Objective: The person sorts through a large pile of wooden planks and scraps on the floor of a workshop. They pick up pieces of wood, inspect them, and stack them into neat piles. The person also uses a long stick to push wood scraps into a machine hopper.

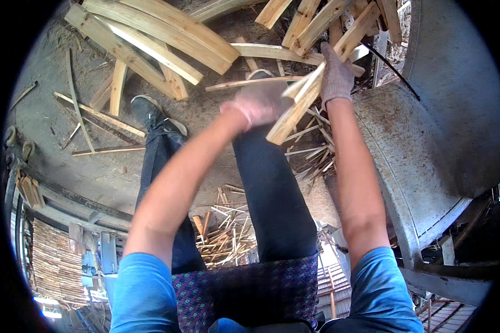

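Observation:
Both my hands wear light knit gloves. My right hand [334, 75] is closed around the upper part of a bundle of pale wood strips [294, 108] that slants down to the left. My left hand [255, 105] is blurred and sits just left of the bundle's lower end; whether it touches the strips I cannot tell. Below the hands are my legs in dark trousers and my two dark shoes [150, 111].
Long curved wooden planks [161, 41] lie in a heap on the dusty floor ahead. More slats [316, 22] are piled at the top right. A grey metal machine surface [422, 150] curves along the right. Thin offcuts [225, 233] litter the floor between my legs.

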The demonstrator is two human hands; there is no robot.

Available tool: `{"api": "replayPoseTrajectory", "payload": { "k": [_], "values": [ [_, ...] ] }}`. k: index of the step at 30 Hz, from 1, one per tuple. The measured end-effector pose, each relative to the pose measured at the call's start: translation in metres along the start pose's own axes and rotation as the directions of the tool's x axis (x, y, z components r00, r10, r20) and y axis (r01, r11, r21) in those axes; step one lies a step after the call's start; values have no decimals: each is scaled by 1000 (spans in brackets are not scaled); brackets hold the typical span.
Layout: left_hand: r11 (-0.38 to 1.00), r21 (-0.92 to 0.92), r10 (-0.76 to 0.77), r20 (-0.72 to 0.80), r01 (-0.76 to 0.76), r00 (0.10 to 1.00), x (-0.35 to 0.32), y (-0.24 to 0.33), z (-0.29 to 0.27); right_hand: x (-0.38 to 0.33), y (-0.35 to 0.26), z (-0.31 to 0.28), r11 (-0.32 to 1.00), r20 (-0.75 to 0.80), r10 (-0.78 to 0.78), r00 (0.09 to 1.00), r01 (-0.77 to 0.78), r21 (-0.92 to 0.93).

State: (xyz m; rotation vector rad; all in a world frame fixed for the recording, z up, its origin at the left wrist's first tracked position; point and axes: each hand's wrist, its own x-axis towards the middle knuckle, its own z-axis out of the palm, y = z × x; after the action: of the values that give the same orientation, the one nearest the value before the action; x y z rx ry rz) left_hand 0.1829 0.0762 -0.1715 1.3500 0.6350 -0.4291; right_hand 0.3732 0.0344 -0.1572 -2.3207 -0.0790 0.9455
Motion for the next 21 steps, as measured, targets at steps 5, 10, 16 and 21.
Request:
{"api": "replayPoseTrajectory", "payload": {
  "k": [5, 10, 16, 21],
  "values": [
    [828, -540, -67, 171, 151, 983, -69, 33, 18, -40, -17, -3, 938, -64, 78, 995, -95, -334],
    [836, -526, -176, 10, 155, 984, -146, 53, 28, -101, -47, -3, 913, 226, 243, 943, -301, 275],
    [839, -545, -174, -252, 9, 952, -246, 43, 20, -27, -81, 39, 932, -19, -106, 994, 92, -351],
    [496, -856, -358, -49, 146, 932, -280, 25, -5, 89, -49, 83, 973, 78, 112, 991, -93, -213]
  ]
}}
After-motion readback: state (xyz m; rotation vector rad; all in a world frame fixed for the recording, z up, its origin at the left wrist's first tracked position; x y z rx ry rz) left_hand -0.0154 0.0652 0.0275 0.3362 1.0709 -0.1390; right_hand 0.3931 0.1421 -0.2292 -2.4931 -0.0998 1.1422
